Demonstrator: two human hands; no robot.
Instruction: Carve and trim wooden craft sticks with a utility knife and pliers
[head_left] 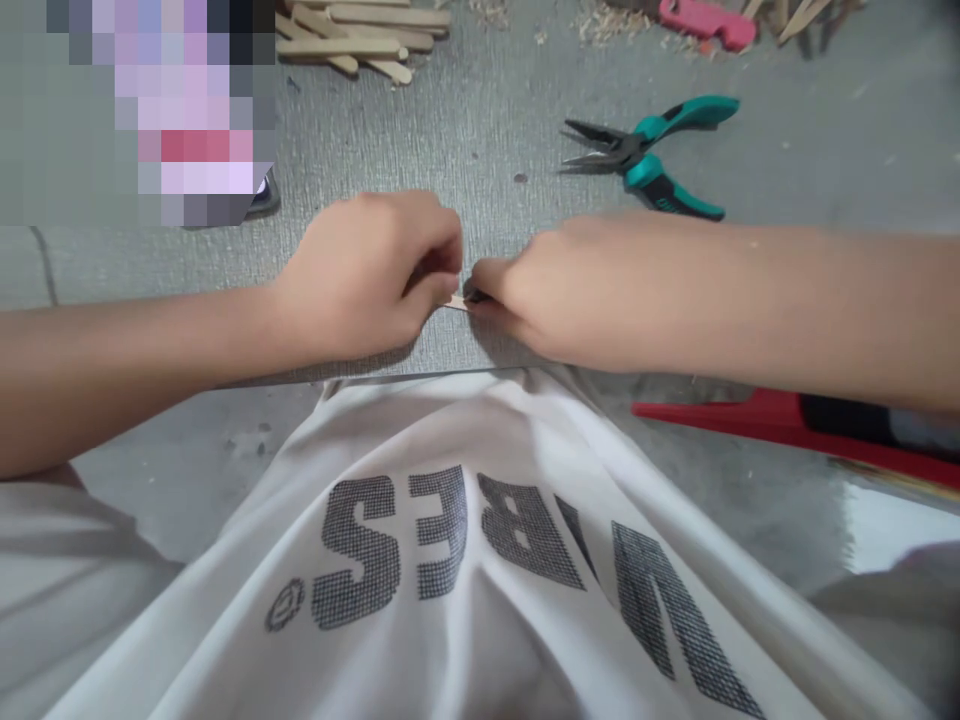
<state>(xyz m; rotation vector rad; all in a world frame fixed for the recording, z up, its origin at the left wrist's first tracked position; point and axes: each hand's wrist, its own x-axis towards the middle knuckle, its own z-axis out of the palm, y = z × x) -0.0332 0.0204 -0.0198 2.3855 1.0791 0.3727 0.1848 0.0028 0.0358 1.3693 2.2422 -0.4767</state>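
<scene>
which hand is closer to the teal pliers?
Right. The right hand sits just below the teal pliers in the picture, apart from them; the left hand is farther left, past the wooden piece both hands pinch.

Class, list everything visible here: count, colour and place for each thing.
wooden sticks: one pile, pale tan, top, left of centre
pliers: one, teal handles, upper right
pink tool: one, pink, top right edge
red object: one, red and black, lower right
mat: one, grey, beneath the hands
wood piece: one, pale, pinched between both hands
shirt: one, white, dark letters, bottom
left hand: one, centre, closed on wood piece
right hand: one, centre, closed on wood piece
</scene>
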